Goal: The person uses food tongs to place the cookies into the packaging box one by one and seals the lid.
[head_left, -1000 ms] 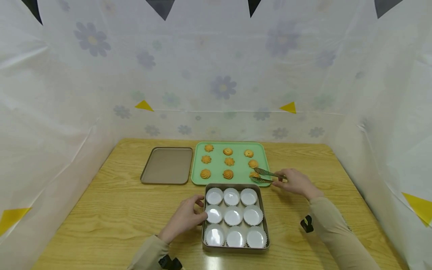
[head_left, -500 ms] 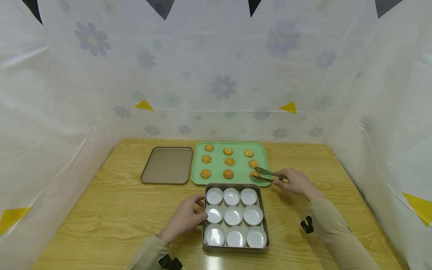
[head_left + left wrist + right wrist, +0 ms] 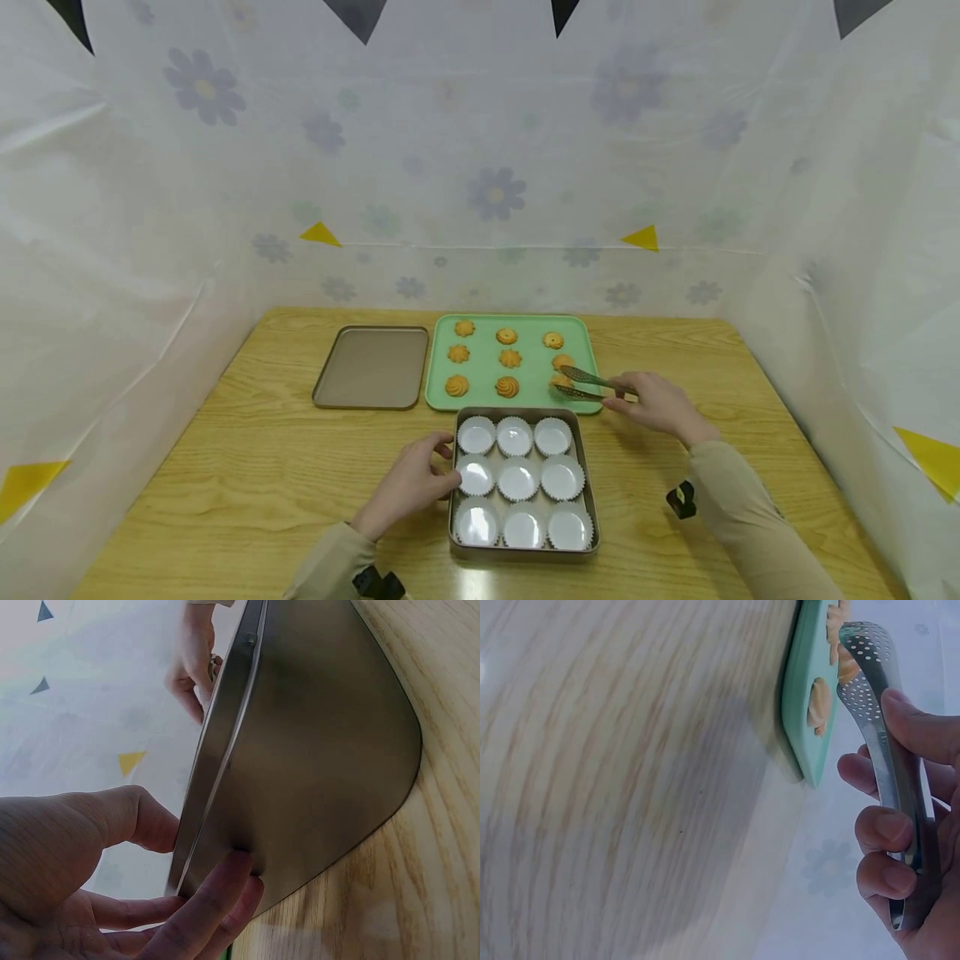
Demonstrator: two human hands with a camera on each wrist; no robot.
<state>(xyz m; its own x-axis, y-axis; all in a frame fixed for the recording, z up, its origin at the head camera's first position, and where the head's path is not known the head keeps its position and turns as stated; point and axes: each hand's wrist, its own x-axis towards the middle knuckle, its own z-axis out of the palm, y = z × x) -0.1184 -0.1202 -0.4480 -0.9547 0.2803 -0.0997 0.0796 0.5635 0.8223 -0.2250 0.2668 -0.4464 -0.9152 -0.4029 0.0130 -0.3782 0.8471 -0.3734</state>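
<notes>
The right hand [image 3: 651,406] grips a pair of metal tongs [image 3: 588,385], its fingers [image 3: 886,831] curled round the handles. The perforated tips reach over the near right corner of the green tray [image 3: 480,402], one on each side of a cookie [image 3: 561,382]. From the head view the tips appear to touch that cookie, though the view is too small to tell whether it is clamped or lifted. In the right wrist view the tongs [image 3: 882,712] lie just above the tray's edge [image 3: 801,712] with a cookie right beside the tips.

Eight other cookies lie on the green tray in rows, well apart from one another. The tray sits at the far middle of the wooden counter [image 3: 225,467].

The left hand [image 3: 408,484] rests at the left side of a square metal tin [image 3: 587,475], which stands just in front of the green tray. In the left wrist view the thumb sits on the rim and the fingers [image 3: 217,900] press along the tin's outer wall [image 3: 315,750], loosely bent about its edge. The tin holds nine white paper cups [image 3: 518,481] in three rows of three.

A flat brown tray [image 3: 372,367] lies just left of the green tray. White sheeting printed with flowers [image 3: 495,194] encloses the counter.
</notes>
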